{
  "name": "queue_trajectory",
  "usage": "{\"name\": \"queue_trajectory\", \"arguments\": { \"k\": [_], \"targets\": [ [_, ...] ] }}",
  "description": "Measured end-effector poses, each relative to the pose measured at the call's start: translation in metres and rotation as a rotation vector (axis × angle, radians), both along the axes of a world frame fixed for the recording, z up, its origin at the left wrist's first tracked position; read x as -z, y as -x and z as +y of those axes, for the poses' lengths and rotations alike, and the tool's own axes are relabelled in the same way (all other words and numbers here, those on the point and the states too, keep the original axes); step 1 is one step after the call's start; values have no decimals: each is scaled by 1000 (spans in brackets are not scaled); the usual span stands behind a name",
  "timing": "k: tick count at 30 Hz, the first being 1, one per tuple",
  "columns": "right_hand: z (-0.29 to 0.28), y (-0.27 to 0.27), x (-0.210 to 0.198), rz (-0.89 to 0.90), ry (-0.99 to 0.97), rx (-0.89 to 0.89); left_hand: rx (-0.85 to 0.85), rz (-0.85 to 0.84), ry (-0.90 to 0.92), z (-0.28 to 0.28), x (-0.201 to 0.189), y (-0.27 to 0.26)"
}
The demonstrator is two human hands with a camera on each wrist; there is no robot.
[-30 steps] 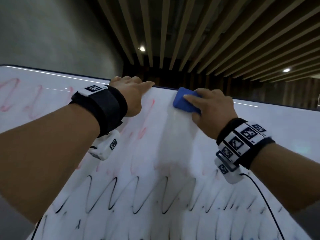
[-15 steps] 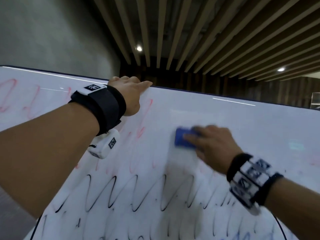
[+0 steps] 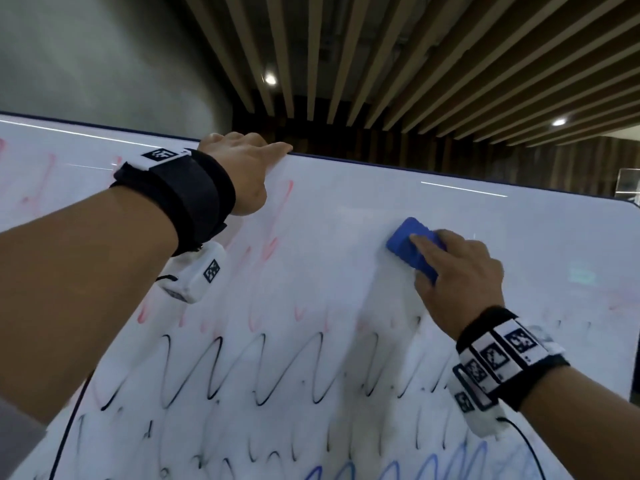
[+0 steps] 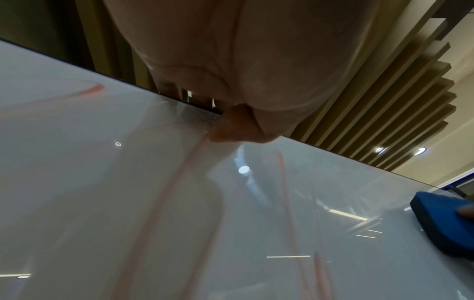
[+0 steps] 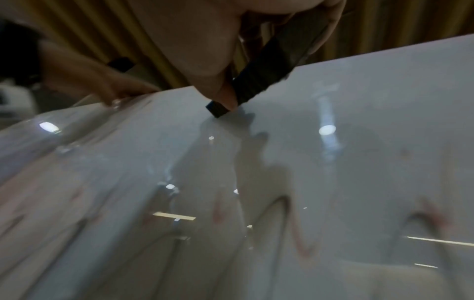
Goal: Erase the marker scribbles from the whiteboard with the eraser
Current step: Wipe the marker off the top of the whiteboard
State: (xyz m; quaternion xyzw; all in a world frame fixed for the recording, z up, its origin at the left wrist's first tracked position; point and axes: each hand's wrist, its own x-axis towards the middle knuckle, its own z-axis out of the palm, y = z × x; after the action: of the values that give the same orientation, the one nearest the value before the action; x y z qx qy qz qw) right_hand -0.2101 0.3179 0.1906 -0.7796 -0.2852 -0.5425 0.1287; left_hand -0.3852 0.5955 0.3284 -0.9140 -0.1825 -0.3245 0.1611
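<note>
**A light foam block, held by its back**

We have the eraser [image 3: 414, 249] flat against the whiteboard [image 3: 346, 209], in the upper part of the board, a little below its top edge and right of the red scribbles [image 3: 266, 244]. It looks like a soft blue foam block: light, slightly squashy, easy to steer. We judge the best hold is the one we have, across its back and long sides, so that the wiping face stays flush.

Our right hand [image 3: 457, 275] grips it, thumb on the near side, fingers [image 3: 420, 241] curled over the top, pressing it to the surface. The board is glossy, so the block should glide; too light a press would likely smear instead of lifting ink.

Our left hand [image 3: 242, 174] hooks over the board's top edge, left of the eraser, fingers curled behind the rim, steadying it.

Below the eraser run black scribbles [image 3: 263, 372], and lower still blue ones [image 3: 415, 469], all yet to be wiped.
</note>
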Motion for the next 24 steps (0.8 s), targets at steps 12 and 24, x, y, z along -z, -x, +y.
{"name": "queue_trajectory", "arguments": {
  "k": [12,24],
  "targets": [
    [-17,-25,24,14,-61,-167,-6,-23,9,1,0,-4],
    [48,6,15,-135,133,-373,-23,1,108,-9,-4,1]
  ]
}}
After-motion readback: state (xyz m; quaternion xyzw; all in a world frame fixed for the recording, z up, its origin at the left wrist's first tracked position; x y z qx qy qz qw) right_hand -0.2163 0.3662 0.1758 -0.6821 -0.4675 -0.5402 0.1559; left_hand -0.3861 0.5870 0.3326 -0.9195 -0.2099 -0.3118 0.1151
